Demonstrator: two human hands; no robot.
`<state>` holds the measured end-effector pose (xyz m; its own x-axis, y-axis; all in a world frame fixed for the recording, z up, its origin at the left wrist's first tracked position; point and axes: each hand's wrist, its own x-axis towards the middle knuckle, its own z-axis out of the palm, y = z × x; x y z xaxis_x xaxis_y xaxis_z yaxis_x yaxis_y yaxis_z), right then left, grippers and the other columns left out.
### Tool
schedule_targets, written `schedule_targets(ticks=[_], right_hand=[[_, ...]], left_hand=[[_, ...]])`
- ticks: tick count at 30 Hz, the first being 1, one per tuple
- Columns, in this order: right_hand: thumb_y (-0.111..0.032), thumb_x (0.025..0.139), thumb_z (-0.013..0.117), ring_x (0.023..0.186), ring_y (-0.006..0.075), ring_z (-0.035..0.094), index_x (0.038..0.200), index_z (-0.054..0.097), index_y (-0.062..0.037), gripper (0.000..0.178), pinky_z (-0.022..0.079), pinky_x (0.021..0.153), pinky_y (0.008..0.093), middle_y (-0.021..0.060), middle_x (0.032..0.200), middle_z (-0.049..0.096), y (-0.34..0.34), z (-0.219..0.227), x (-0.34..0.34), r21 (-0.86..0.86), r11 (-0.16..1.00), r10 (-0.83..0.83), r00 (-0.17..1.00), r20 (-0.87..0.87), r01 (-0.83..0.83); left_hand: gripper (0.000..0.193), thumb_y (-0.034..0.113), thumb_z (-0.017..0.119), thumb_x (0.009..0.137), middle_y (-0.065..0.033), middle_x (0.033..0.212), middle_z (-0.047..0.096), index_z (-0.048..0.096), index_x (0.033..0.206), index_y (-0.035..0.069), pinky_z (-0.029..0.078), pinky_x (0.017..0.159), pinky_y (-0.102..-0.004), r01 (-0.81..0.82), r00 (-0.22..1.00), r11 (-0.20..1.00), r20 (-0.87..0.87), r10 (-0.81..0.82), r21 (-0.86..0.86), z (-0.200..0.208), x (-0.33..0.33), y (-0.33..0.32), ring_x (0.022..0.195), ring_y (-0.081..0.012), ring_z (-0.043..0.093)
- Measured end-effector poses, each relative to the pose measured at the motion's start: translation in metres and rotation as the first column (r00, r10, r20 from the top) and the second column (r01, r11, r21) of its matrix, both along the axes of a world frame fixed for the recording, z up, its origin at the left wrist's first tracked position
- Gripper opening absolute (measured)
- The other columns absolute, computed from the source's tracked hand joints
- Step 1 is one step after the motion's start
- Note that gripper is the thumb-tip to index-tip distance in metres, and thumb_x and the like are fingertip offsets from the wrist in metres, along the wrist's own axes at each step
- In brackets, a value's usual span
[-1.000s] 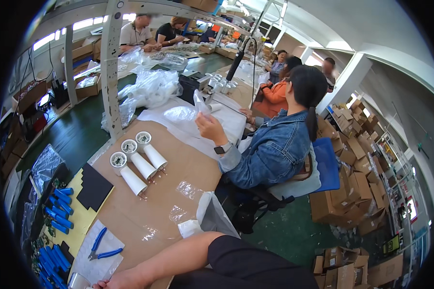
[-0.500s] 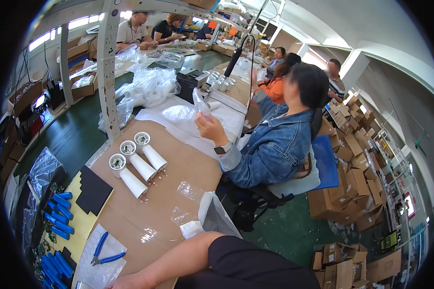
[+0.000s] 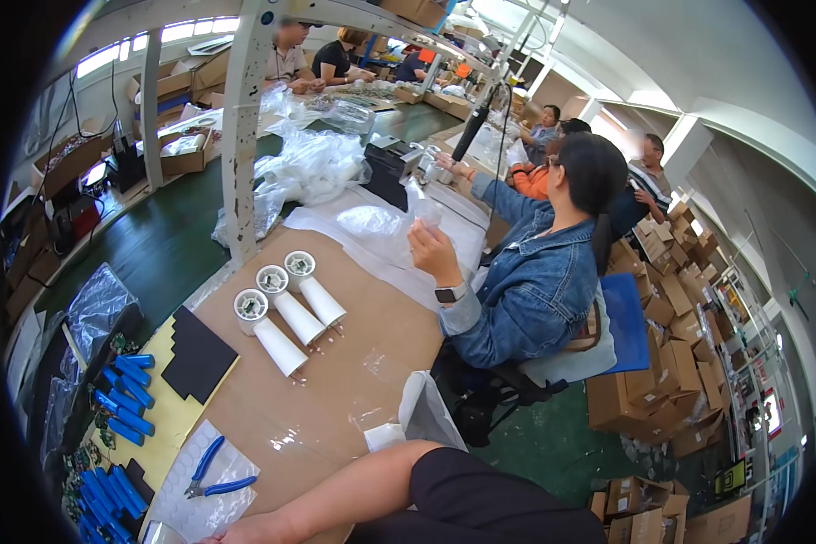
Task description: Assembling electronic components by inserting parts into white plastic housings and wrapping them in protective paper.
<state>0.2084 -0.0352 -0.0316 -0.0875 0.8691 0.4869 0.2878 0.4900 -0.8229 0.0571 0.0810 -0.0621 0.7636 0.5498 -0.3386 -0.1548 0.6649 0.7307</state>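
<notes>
My right hand (image 3: 261,528) lies at the lower edge, its bare forearm crossing the near table from a dark sleeve. Its fingers are cut off by the picture's edge, so any grip is hidden. Beside them, a shiny, partly see-through object (image 3: 161,533) just shows. My left hand is out of sight. Nearest to the right hand, blue-handled cutters (image 3: 210,479) rest with handles spread on a clear patterned plastic sheet (image 3: 190,504). Farther up the table are three white tapered housings (image 3: 281,347) with wire ends, next to three round white caps (image 3: 251,306) containing green circuit parts.
Several blue cylinders (image 3: 129,422) with circuit boards line the left, beside a black foam sheet (image 3: 196,355). A white post (image 3: 243,136) rises past the table. A co-worker in a denim jacket (image 3: 539,272) sits at right, holding clear plastic. Cardboard boxes (image 3: 662,372) crowd the floor.
The view has shifted, moving the table scene rightward and down. The denim-jacketed co-worker now reaches one arm toward the black machine. My right hand stays near the lower edge.
</notes>
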Motion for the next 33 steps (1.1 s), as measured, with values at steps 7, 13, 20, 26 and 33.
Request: schedule_targets(ticks=[7, 13, 20, 26, 33], right_hand=[[0.009, 0.073, 0.06, 0.106, 0.0386, 0.062, 0.112, 0.067, -0.0111, 0.045, 0.047, 0.097, 0.0414, 0.0174, 0.105, 0.067, -0.012, 0.017, 0.008, -0.09, 0.995, -0.061, 0.983, -0.173, 0.046], [0.01, 0.073, 0.059, 0.103, 0.0386, 0.064, 0.113, 0.067, -0.0108, 0.045, 0.049, 0.094, 0.0404, 0.0164, 0.102, 0.068, -0.015, 0.023, 0.004, -0.024, 0.999, -0.044, 0.979, -0.2, 0.04], [0.009, 0.073, 0.06, 0.1, 0.0385, 0.064, 0.114, 0.067, -0.0112, 0.046, 0.05, 0.091, 0.0406, 0.017, 0.1, 0.068, -0.014, 0.02, 0.003, -0.017, 0.998, -0.056, 0.985, -0.161, 0.054], [0.008, 0.072, 0.061, 0.098, 0.0392, 0.064, 0.116, 0.066, -0.0111, 0.049, 0.051, 0.085, 0.0414, 0.0171, 0.101, 0.068, -0.014, 0.016, 0.002, 0.035, 0.994, -0.097, 0.986, -0.133, 0.103], [0.007, 0.071, 0.062, 0.098, 0.0394, 0.065, 0.119, 0.065, -0.0106, 0.051, 0.051, 0.083, 0.0423, 0.0172, 0.1, 0.068, -0.015, 0.019, 0.003, -0.043, 0.993, -0.11, 0.986, -0.122, 0.106]], left_hand=[[0.049, 0.045, 0.044, 0.098, -0.0157, 0.109, 0.062, 0.056, 0.113, 0.0, 0.047, 0.099, -0.0444, -0.003, 1.0, 1.0, -0.025, 0.003, -0.002, -0.002, 0.001, -0.004, 0.107, -0.0291, 0.059], [0.052, 0.047, 0.042, 0.1, -0.0164, 0.11, 0.061, 0.054, 0.116, -0.001, 0.046, 0.099, -0.0449, -0.023, 0.999, 0.999, -0.041, 0.024, 0.038, 0.007, -0.005, -0.009, 0.108, -0.0296, 0.059], [0.057, 0.05, 0.039, 0.102, -0.0171, 0.111, 0.061, 0.053, 0.119, -0.002, 0.046, 0.1, -0.0456, -0.023, 0.998, 0.997, -0.058, 0.027, 0.072, 0.013, -0.003, -0.011, 0.109, -0.0303, 0.059], [0.062, 0.053, 0.035, 0.103, -0.019, 0.117, 0.06, 0.049, 0.126, -0.003, 0.045, 0.102, -0.0469, -0.063, 0.989, 0.993, -0.124, 0.075, 0.1, 0.023, -0.002, -0.014, 0.112, -0.0322, 0.058], [0.061, 0.054, 0.038, 0.103, -0.0167, 0.128, 0.059, 0.046, 0.136, 0.003, 0.044, 0.107, -0.0412, 0.037, 0.986, 0.999, -0.16, -0.042, -0.036, 0.02, -0.01, -0.003, 0.12, -0.0305, 0.057]])
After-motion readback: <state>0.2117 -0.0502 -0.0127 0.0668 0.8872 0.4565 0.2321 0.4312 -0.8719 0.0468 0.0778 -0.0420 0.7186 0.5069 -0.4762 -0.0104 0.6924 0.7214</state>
